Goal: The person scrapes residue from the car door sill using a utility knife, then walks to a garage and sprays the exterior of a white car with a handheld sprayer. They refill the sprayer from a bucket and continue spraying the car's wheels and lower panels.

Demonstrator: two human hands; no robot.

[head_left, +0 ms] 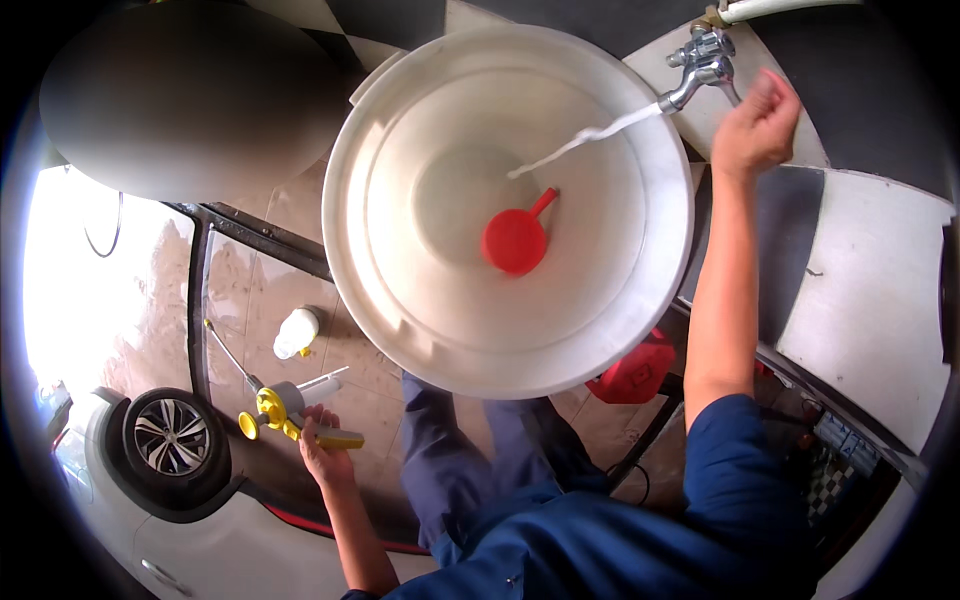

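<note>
A big white tub stands in front of me with a red scoop lying inside it. Water streams from a metal tap at the upper right into the tub. My right hand is raised beside the tap, fingers curled around its handle. My left hand hangs low on the left, holding a yellow and grey spray gun with a thin lance pointing up-left.
A white bottle lies on the wet tiled floor left of the tub. A white car with a wheel is at lower left. A red container sits under the tub's right side. A grey round shape fills the upper left.
</note>
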